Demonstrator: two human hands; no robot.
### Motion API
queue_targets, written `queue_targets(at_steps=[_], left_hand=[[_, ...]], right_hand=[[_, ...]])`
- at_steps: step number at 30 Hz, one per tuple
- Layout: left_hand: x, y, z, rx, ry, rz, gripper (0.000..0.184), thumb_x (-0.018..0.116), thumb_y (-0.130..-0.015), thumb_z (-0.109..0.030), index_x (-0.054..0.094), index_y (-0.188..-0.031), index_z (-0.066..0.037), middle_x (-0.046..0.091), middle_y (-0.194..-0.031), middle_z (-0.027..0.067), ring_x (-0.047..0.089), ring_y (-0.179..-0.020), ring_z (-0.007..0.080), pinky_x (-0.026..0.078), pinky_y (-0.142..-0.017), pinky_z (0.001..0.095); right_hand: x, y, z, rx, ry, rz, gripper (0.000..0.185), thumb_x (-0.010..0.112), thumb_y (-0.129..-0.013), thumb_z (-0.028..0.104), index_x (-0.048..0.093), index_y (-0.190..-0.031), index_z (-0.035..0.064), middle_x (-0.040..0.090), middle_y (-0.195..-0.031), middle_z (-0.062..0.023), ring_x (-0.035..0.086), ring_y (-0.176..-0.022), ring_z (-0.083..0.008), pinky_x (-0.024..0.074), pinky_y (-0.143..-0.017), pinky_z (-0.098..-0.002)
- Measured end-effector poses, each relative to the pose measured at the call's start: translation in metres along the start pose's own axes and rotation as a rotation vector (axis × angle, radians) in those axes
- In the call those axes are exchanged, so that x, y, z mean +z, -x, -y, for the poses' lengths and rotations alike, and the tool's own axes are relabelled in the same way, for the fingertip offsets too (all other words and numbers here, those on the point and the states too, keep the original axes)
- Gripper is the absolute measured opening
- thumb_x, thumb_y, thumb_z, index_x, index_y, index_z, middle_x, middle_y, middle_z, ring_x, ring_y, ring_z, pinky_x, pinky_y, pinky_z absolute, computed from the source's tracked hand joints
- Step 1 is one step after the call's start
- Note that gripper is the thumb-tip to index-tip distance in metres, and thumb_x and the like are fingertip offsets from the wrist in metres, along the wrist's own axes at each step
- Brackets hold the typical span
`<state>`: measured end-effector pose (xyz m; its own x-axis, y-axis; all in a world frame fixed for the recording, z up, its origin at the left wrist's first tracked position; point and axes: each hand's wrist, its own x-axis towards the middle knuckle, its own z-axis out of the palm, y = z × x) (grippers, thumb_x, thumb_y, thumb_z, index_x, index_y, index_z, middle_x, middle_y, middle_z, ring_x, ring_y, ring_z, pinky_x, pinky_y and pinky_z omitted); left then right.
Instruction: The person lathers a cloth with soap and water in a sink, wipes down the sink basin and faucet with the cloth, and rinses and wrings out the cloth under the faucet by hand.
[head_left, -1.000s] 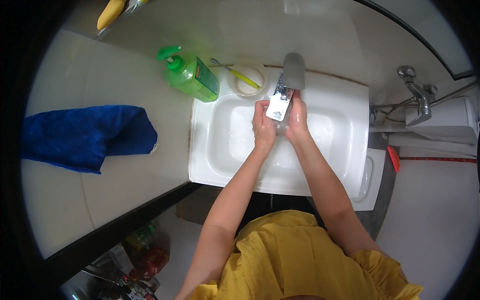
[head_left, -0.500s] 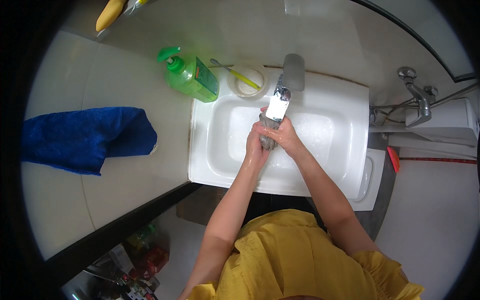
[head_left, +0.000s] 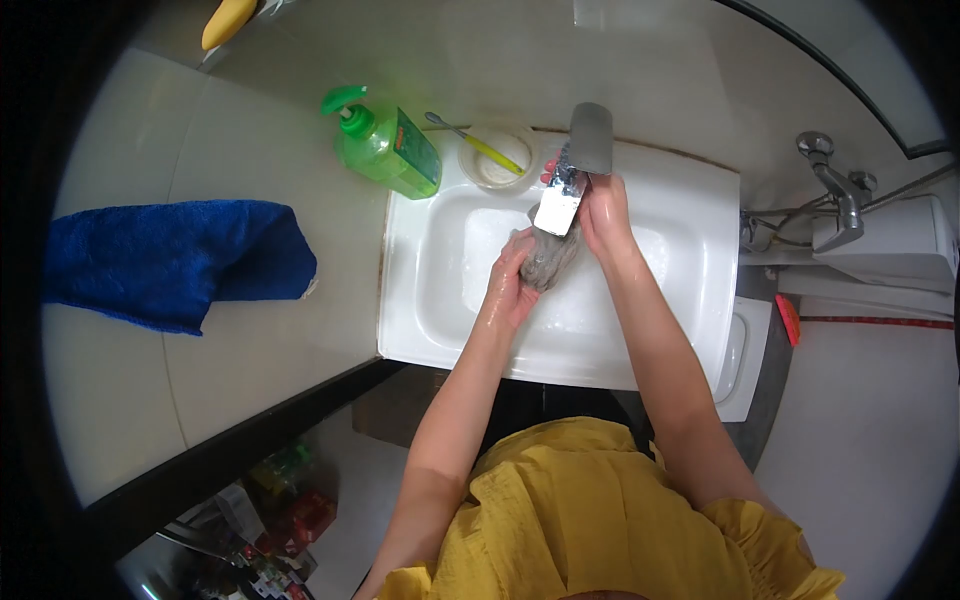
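Note:
A wet grey cloth hangs bunched over the basin of the white sink, below the chrome faucet. My left hand is wrapped round its lower left side. On the right of the faucet is my right hand, higher up beside the lever; some of its fingertips show left of the faucet, and the faucet hides the rest, so what it holds cannot be made out.
At the sink's back left corner stand a green soap bottle and a round dish with a yellow-green toothbrush across it. A blue towel is at the left. A wall tap is at the right.
My right hand has moved up from the cloth to beside and behind the faucet. My left hand keeps hold of the cloth, now more spread out. The view has shifted slightly.

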<state>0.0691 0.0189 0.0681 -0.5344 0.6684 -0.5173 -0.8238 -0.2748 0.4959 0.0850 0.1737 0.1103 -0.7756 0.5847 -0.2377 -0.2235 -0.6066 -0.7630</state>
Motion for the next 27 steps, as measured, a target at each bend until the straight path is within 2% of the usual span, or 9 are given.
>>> queue_targets(at_steps=[2,8,9,12,16,19,22,25,27], left_hand=[[-0.005,0.000,0.003,-0.029,-0.053,0.001,0.039,0.057,-0.086,-0.024,0.046,-0.121,-0.013,0.056,-0.111,0.0076,0.059,-0.095,0.0237,0.052,-0.076,0.0360],[-0.018,-0.003,0.020,-0.031,-0.025,-0.030,0.037,0.057,-0.085,-0.025,0.048,-0.119,-0.015,0.056,-0.111,0.0045,0.055,-0.102,0.0199,0.048,-0.082,0.0358],[-0.013,-0.002,0.019,-0.020,-0.002,-0.018,0.037,0.057,-0.085,-0.025,0.048,-0.119,-0.014,0.056,-0.111,0.0041,0.054,-0.103,0.0193,0.047,-0.084,0.0360],[-0.004,0.001,0.011,0.006,0.020,-0.030,0.028,0.056,-0.084,-0.018,0.053,-0.111,-0.010,0.056,-0.107,0.0061,0.056,-0.099,0.0193,0.049,-0.083,0.0351],[-0.016,-0.007,0.010,0.015,-0.011,-0.056,0.026,0.055,-0.085,-0.017,0.053,-0.111,-0.010,0.056,-0.108,0.0058,0.056,-0.099,0.0187,0.049,-0.083,0.0343],[-0.019,-0.007,0.013,0.019,-0.007,-0.097,0.026,0.054,-0.087,-0.018,0.052,-0.112,-0.010,0.056,-0.108,0.0059,0.056,-0.099,0.0185,0.049,-0.083,0.0344],[-0.006,-0.008,0.010,0.020,0.023,-0.116,0.029,0.053,-0.088,-0.018,0.050,-0.115,-0.009,0.056,-0.108,0.0062,0.056,-0.099,0.0184,0.049,-0.083,0.0349],[0.001,-0.013,0.007,-0.015,0.121,-0.039,0.031,0.055,-0.088,-0.015,0.048,-0.118,-0.008,0.057,-0.108,0.0065,0.056,-0.099,0.0187,0.049,-0.085,0.0354],[-0.027,-0.037,0.015,-0.100,0.268,0.114,0.033,0.056,-0.086,-0.010,0.047,-0.119,-0.007,0.057,-0.107,0.0071,0.057,-0.098,0.0189,0.049,-0.086,0.0353]], right_hand=[[0.001,-0.006,0.008,0.040,0.170,0.053,0.031,0.044,-0.094,0.025,0.053,-0.103,-0.0032,0.062,-0.089,-0.0142,0.062,-0.083,-0.0226,0.0518,-0.073,-0.0344],[0.006,0.038,-0.008,0.182,0.065,0.159,0.023,0.053,-0.090,0.014,0.052,-0.105,-0.0029,0.061,-0.091,-0.0127,0.062,-0.082,-0.0215,0.0526,-0.069,-0.0324],[0.005,0.048,-0.007,0.169,0.009,0.233,0.025,0.052,-0.090,0.011,0.050,-0.111,-0.0026,0.059,-0.099,-0.0122,0.061,-0.088,-0.0208,0.0522,-0.073,-0.0322],[-0.001,0.058,-0.005,0.129,0.057,0.281,0.029,0.054,-0.088,0.006,0.048,-0.115,-0.0025,0.057,-0.105,-0.0118,0.058,-0.094,-0.0199,0.0506,-0.078,-0.0317],[-0.020,0.058,-0.028,0.277,0.112,0.262,0.029,0.055,-0.086,0.002,0.049,-0.113,-0.0038,0.057,-0.101,-0.0126,0.058,-0.094,-0.0194,0.0480,-0.083,-0.0309],[-0.032,0.030,-0.059,0.310,-0.449,0.190,0.025,0.052,-0.088,0.007,0.050,-0.110,-0.0045,0.058,-0.100,-0.0128,0.058,-0.096,-0.0205,0.0477,-0.083,-0.0305],[-0.017,0.026,-0.057,0.407,-0.380,0.210,0.025,0.049,-0.090,0.012,0.050,-0.109,-0.0052,0.058,-0.095,-0.0131,0.058,-0.091,-0.0211,0.0484,-0.079,-0.0302],[0.010,0.053,-0.026,0.488,-0.142,0.046,0.022,0.048,-0.090,0.012,0.053,-0.103,-0.0043,0.060,-0.093,-0.0137,0.058,-0.086,-0.0190,0.0489,-0.073,-0.0298],[0.008,0.067,-0.013,0.438,0.206,0.242,0.019,0.051,-0.088,0.011,0.056,-0.099,-0.0032,0.061,-0.093,-0.0132,0.058,-0.083,-0.0168,0.0477,-0.071,-0.0286]])
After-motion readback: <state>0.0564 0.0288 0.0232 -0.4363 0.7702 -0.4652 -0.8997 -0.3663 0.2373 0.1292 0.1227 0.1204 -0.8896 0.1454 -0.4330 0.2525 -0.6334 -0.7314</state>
